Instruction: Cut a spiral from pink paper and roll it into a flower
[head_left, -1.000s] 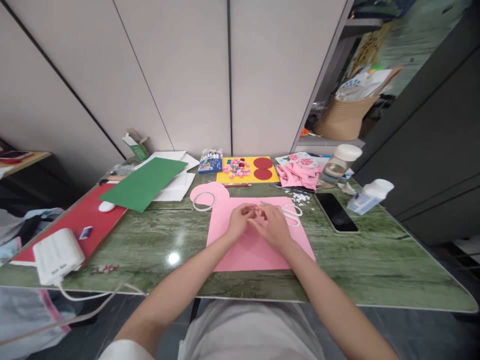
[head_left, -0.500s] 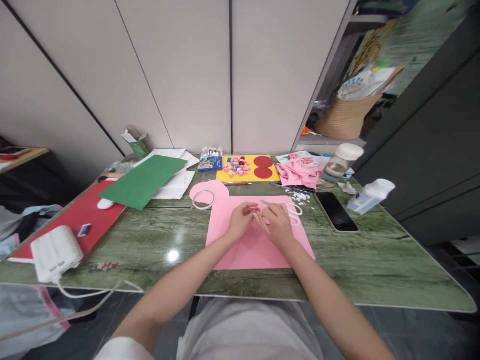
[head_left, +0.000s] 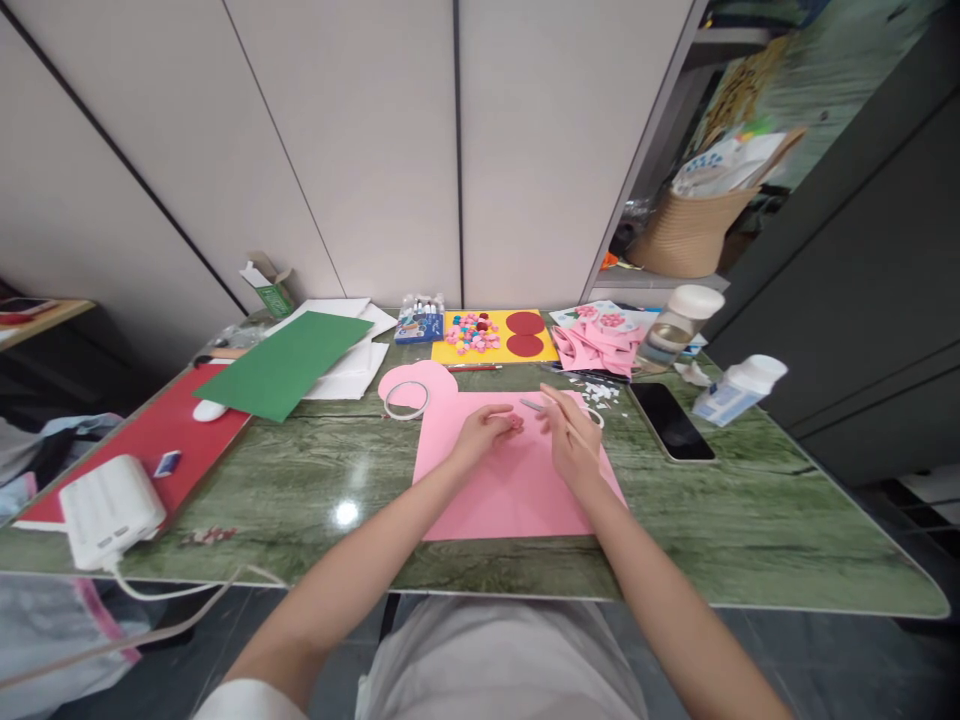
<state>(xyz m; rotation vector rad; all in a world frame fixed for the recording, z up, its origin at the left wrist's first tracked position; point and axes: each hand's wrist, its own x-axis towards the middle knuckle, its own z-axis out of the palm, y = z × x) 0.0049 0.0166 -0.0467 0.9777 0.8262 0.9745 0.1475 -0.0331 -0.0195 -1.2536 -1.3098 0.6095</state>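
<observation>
My left hand (head_left: 484,432) pinches a small pink paper flower (head_left: 515,423) over the pink sheet (head_left: 510,500). To its right, my right hand (head_left: 571,438) is apart from the flower, its fingers stretched out with nothing visible in them. Scissors lie on the sheet beneath that hand; one blade (head_left: 531,405) and part of a white handle (head_left: 596,417) show, while the middle is hidden. At the sheet's upper left corner, a roll of tape (head_left: 406,400) rests partly on a rounded pink paper cutout (head_left: 439,377).
Behind, a yellow sheet (head_left: 495,354) bears small coloured flowers (head_left: 471,333) and two dark red circles (head_left: 525,323). Pink scraps (head_left: 596,348), white bits (head_left: 598,392), a phone (head_left: 673,422) and two bottles are on the right. Green card (head_left: 289,362) and a white power bank (head_left: 112,508) lie left.
My right hand has moved away from my left and its fingers have opened out. The pink flower now shows in my left hand's fingertips.
</observation>
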